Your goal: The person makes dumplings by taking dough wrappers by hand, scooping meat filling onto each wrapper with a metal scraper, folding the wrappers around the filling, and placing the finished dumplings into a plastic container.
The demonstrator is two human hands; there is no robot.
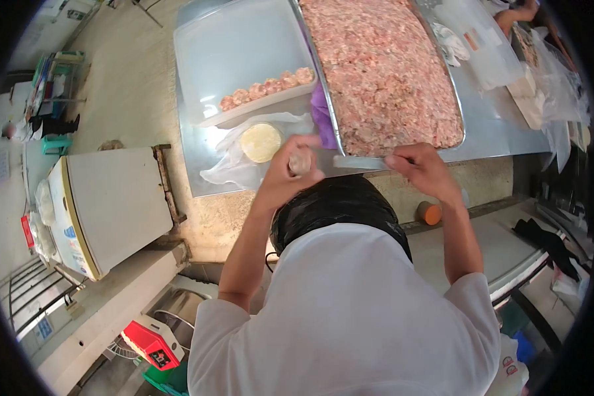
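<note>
My left hand [285, 173] is curled around a meat-filled dumpling [300, 162], held just in front of the table edge. My right hand [424, 170] grips the handle of a flat spatula [363, 162], whose blade points left toward the dumpling. Beside my left hand, a stack of round pale dumpling wrappers [260, 142] lies on a crumpled clear plastic bag [221, 173]. A large metal tray of ground meat filling [386, 72] stands just beyond my right hand. In a translucent plastic tub [241, 39], several open-topped dumplings [268, 88] sit in a row along the near side.
Purple cloth or plastic [322, 115] shows between tub and meat tray. Another clear container [478, 43] and plastic bags [554, 86] occupy the table's right, near another person's arm [518, 14]. A white chest freezer [115, 204] stands left; an orange-ended cylinder [430, 212] sits below the table.
</note>
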